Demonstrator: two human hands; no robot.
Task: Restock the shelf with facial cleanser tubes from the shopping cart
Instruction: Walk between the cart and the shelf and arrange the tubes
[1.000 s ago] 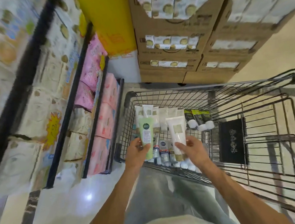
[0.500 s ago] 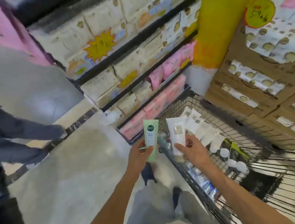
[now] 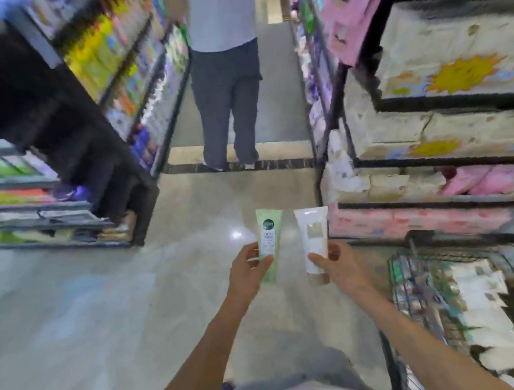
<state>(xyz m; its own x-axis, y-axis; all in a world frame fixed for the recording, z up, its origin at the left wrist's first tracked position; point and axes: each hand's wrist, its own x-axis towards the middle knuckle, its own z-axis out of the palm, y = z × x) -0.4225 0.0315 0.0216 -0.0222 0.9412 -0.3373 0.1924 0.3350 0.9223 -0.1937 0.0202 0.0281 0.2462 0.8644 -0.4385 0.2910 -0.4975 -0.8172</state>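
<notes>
My left hand (image 3: 248, 272) grips a pale green cleanser tube (image 3: 269, 240) by its lower end, holding it upright over the floor. Beside it, my right hand (image 3: 332, 266) grips a white cleanser tube (image 3: 313, 236) the same way. The two tubes stand side by side, a small gap between them. The wire shopping cart (image 3: 399, 278) is at the lower right, blurred, with several white tubes (image 3: 483, 307) lying inside.
A person in dark trousers (image 3: 228, 102) stands in the aisle straight ahead. Shelves of colourful bottles (image 3: 126, 68) run along the left. Shelves with pink and cream packs (image 3: 435, 142) stand on the right, close to the cart. Shiny floor (image 3: 102, 308) spreads to the left.
My view has swung left, away from the cart and the stacked boxes, toward the aisle. Both hands still hold their tubes, now over the floor instead of above the cart.
</notes>
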